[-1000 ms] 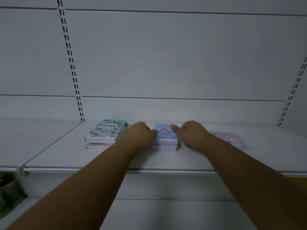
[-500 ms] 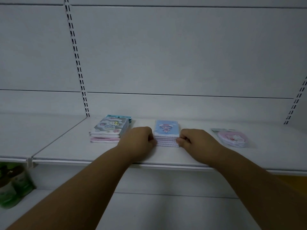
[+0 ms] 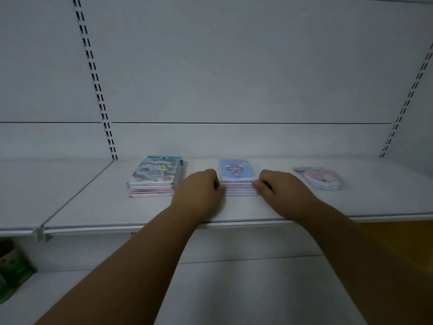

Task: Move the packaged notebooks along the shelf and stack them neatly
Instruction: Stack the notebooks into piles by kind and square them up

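A small stack of packaged notebooks with a blue cartoon cover (image 3: 237,171) lies on the white shelf (image 3: 145,212). My left hand (image 3: 199,192) presses against the stack's left side with curled fingers. My right hand (image 3: 278,188) grips its right front corner, fingertips on the pink edges. A second, wider stack of packaged notebooks (image 3: 155,177) with a pastel cover lies just to the left of my left hand, a teal one showing at its back.
A pink oval packaged item (image 3: 322,180) lies on the shelf to the right. Slotted uprights run up the back wall at left (image 3: 98,90) and right (image 3: 407,102). Green items (image 3: 11,266) sit on the lower shelf at far left.
Both hands slid from the top and back sides of the blue stack down to its front corners. The stack has stayed in about the same spot.
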### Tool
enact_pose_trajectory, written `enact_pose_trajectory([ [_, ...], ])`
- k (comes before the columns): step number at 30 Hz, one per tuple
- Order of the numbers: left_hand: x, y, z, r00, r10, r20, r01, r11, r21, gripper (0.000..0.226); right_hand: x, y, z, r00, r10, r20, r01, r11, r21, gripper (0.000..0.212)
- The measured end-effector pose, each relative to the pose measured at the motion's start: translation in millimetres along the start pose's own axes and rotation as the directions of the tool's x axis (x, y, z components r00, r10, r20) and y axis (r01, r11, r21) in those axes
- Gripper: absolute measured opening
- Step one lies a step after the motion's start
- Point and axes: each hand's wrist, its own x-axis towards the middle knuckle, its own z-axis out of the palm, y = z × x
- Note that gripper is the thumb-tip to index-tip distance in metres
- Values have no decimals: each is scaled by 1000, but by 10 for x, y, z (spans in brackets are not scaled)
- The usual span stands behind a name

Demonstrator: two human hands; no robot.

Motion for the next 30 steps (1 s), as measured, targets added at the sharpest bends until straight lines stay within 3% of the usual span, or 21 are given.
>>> enact_pose_trajectory([
  [6, 0, 7, -3, 1000, -14, 16, 14, 1000, -23, 21, -21, -9, -30, 999, -23, -29, 23, 1000, 12, 29],
  [11, 6, 20, 2, 999, -21, 27, 21, 1000, 11, 21, 10, 29, -18, 997, 74, 16, -75, 994, 75, 26],
  [20, -1, 40, -33, 997, -44, 57, 44, 999, 2, 23, 23, 0, -33, 992, 119, 48, -123, 989, 88, 24],
  [30, 32, 63, -33, 996, -37, 81, 34, 998, 45, 23, 24, -24, -59, 995, 90, 49, -93, 993, 71, 26],
])
